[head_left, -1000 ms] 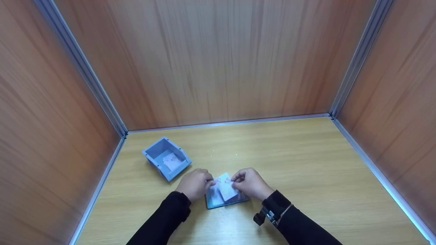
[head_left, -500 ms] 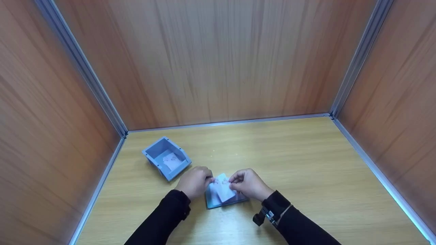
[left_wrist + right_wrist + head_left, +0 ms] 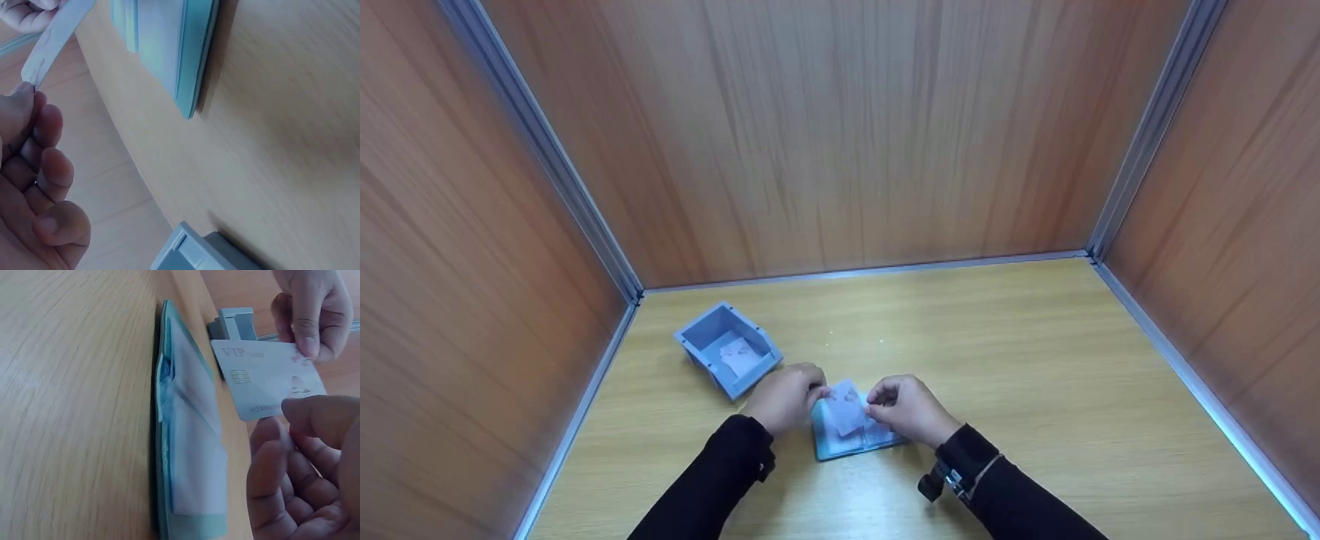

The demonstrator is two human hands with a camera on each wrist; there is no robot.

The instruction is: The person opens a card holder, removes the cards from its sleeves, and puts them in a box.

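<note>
Lighting: even and fairly bright from above, warm on the wood panels (image 3: 840, 135), so you get no hard shadows in the head view, only soft dark patches under your sleeves (image 3: 712, 480). Glare: a pale sheen on the tabletop (image 3: 1035, 360) and a washed-out card (image 3: 267, 377) in the right wrist view. Shadows: a narrow dark band beside the blue holder (image 3: 194, 56) and under the grey bin (image 3: 197, 253) in the left wrist view. Blur: your left hand (image 3: 31, 185) is soft and out of focus up close. Distortion: the metal corner strips (image 3: 540, 150) splay outward toward the head view's edges.
</note>
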